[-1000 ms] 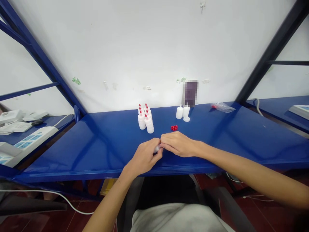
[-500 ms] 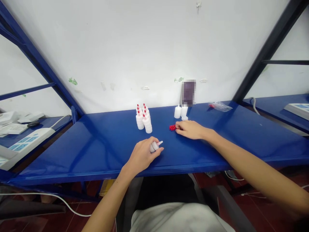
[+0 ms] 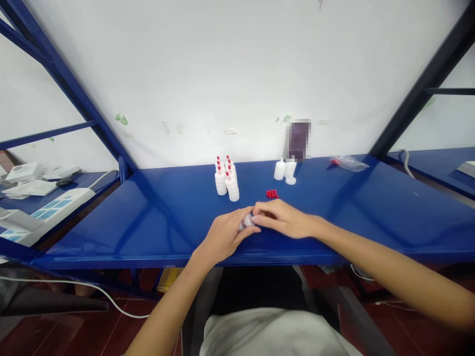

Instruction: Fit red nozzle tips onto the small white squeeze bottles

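Note:
Near the front edge of the blue table [image 3: 163,212], my left hand [image 3: 226,236] is wrapped round a white bottle [image 3: 248,222], which lies tilted with its top toward the right. My right hand [image 3: 284,217] is closed at the bottle's tip, and its fingertips hide what they pinch. Several white bottles with red tips [image 3: 227,182] stand upright in a group beyond my left hand. A small cluster of red caps [image 3: 272,194] lies just beyond my right hand.
White bottles without red tips [image 3: 280,169] stand at the back, beside a round white piece [image 3: 290,181]. A clear plastic bag [image 3: 349,163] with something red lies back right. Power strips [image 3: 55,212] are at the left, near blue frame posts [image 3: 79,94].
My right hand has moved from the red caps, left and nearer, to the tip of the bottle in my left hand. The view has shifted slightly.

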Available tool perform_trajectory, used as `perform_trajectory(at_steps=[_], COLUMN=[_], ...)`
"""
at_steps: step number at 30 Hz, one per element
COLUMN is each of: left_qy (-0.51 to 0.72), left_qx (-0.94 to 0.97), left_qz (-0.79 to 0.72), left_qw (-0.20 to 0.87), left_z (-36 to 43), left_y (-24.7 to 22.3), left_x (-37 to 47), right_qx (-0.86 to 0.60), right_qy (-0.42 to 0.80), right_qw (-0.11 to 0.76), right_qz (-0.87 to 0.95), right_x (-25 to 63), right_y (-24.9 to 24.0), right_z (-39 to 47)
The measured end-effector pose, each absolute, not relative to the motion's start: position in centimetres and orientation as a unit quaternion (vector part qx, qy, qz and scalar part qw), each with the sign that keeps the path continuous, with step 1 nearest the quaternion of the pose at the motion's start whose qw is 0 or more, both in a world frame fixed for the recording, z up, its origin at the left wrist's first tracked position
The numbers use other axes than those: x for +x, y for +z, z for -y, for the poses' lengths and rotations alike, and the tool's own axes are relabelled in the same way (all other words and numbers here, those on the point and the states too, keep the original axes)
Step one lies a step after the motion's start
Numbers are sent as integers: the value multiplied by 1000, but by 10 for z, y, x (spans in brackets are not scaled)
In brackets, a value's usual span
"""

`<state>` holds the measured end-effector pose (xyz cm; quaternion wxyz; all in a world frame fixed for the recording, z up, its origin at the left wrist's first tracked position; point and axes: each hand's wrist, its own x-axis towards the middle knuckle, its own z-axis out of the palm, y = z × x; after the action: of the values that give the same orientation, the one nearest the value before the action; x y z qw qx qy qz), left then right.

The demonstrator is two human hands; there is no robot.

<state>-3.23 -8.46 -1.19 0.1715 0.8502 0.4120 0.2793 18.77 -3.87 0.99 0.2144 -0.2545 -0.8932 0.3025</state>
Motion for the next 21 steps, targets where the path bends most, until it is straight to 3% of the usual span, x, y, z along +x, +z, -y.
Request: perform_trajectory(at_steps=[4, 7, 11, 15, 21], left_qy=[290, 291, 285, 290, 276], left_qx=[839, 835, 841, 835, 833], left_qz=[-428, -444, -441, -438, -437], left_qw=[169, 146, 129, 162, 198], left_z=[84, 84, 86, 88, 87], left_y=[-12, -10, -6, -4, -1], left_x=[-33, -32, -31, -31, -31], right_qx=[-264, -400, -584, -628, -643], right_qy=[261, 163, 2, 26, 29], right_qw=[268, 313, 246, 199, 200], right_qz=[889, 846, 774, 752, 739], right_x=[184, 215, 264, 281, 276], right_y=[12, 26, 39, 27, 11], right_z=[40, 10, -41, -65, -69])
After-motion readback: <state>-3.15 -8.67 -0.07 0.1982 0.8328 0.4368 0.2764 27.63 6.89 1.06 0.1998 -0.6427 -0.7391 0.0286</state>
